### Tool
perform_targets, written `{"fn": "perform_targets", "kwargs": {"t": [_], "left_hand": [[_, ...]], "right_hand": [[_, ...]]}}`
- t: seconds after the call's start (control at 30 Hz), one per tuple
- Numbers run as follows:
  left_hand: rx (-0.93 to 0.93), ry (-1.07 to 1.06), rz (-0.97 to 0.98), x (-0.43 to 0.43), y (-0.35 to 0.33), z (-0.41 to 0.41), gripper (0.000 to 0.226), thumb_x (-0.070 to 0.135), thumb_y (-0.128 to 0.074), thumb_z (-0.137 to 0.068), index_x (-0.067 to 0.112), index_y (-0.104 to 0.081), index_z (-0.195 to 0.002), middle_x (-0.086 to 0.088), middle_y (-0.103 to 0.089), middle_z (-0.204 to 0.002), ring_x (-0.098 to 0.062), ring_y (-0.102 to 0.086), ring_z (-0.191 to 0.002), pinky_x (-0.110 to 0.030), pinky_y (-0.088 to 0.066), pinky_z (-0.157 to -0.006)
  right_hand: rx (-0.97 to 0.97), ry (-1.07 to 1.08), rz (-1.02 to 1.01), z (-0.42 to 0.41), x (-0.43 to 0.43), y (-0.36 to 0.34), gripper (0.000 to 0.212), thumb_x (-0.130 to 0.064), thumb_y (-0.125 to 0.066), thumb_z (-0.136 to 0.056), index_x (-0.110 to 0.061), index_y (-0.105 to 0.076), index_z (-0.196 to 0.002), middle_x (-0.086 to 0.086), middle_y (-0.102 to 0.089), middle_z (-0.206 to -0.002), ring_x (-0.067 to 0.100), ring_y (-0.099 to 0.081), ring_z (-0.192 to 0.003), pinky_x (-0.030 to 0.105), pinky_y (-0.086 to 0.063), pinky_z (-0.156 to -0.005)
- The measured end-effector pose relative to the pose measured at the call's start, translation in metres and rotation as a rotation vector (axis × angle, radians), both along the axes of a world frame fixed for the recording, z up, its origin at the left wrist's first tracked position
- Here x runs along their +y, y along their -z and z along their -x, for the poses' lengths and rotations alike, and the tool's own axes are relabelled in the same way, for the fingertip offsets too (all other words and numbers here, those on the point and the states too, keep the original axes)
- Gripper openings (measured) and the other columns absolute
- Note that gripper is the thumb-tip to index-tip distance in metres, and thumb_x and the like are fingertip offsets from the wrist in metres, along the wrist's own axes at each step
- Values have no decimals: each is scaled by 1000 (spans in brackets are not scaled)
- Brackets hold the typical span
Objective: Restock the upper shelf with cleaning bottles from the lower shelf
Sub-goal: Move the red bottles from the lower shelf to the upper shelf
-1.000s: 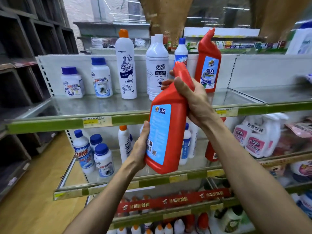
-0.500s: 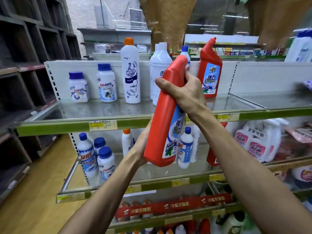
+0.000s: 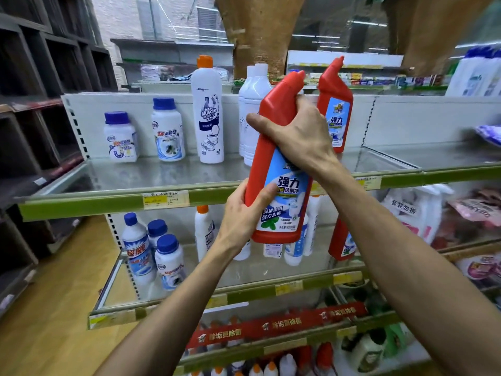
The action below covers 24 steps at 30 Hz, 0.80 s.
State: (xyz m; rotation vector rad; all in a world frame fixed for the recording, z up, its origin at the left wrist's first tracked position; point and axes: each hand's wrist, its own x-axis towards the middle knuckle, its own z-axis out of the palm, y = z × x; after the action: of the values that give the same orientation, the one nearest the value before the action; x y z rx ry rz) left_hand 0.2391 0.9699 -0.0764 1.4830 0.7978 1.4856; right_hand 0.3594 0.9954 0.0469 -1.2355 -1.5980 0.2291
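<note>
Bottle: the red bottle (image 3: 282,191) is in the air in front of the upper shelf (image 3: 122,177), a little tilted, label toward the person; its base hangs below the green front strip (image 3: 81,207) of that shelf
Right hand: the right hand (image 3: 295,131) wraps the narrow upper part just under the bent neck, fingers curled round the back
Left hand: the left hand (image 3: 241,215) grips the lower body from the left, thumb laid on the label; the other fingers are behind the bottle, not visible
Step, as I judge: to lift the bottle and set it on the upper shelf; it is not yet placed
Free place: bare shelf surface shows in front of the white bottles (image 3: 253,109) and the standing red bottle (image 3: 336,109) of the same kind
Risk 1: the base may strike the front strip if pushed forward before it is high enough; then the bottle tips back toward the person
Risk 2: the tall neck may knock the white bottles or the standing red bottle, which are close behind its path and slim, so probably easy to topple
Risk 3: if the left hand lets go early, all weight hangs on the right hand's grip on smooth plastic, and it may slide
Lower shelf: the lower shelf (image 3: 244,278) holds several more bottles
</note>
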Motion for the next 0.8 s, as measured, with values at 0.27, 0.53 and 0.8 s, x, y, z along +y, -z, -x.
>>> {"fn": "perform_targets", "kwargs": {"t": [0.27, 0.53, 0.8], "left_hand": [[-245, 110, 134, 21, -3, -24, 40, 44, -64, -87, 14, -67, -113, -13, -77, -106, -31, -75, -93, -50, -58, -86], [-296, 170, 143, 56, -16, -90, 72, 52, -76, -78, 3, -59, -129, -23, -70, -120, -46, -65, -112, -63, -48, -98], [-175, 109, 108, 124, -38, -186, 50, 42, -65, -86, 10, -61, -125, -16, -74, -115, -37, -71, -105, -56, -53, -96]], "right_hand": [[505, -361, 136, -47, 11, 21, 48, -51, -60, -93, -8, -69, -110, 15, -76, -106, 31, -74, -101, 52, -58, -92], [612, -398, 140, -117, 37, 27, 50, -44, -69, -88, -3, -63, -115, 14, -76, -107, 26, -75, -98, 49, -58, -92], [686, -559, 137, -221, 105, 14, 38, -30, -61, -96, 0, -61, -119, 19, -73, -116, 34, -71, -107, 53, -56, -93]]}}
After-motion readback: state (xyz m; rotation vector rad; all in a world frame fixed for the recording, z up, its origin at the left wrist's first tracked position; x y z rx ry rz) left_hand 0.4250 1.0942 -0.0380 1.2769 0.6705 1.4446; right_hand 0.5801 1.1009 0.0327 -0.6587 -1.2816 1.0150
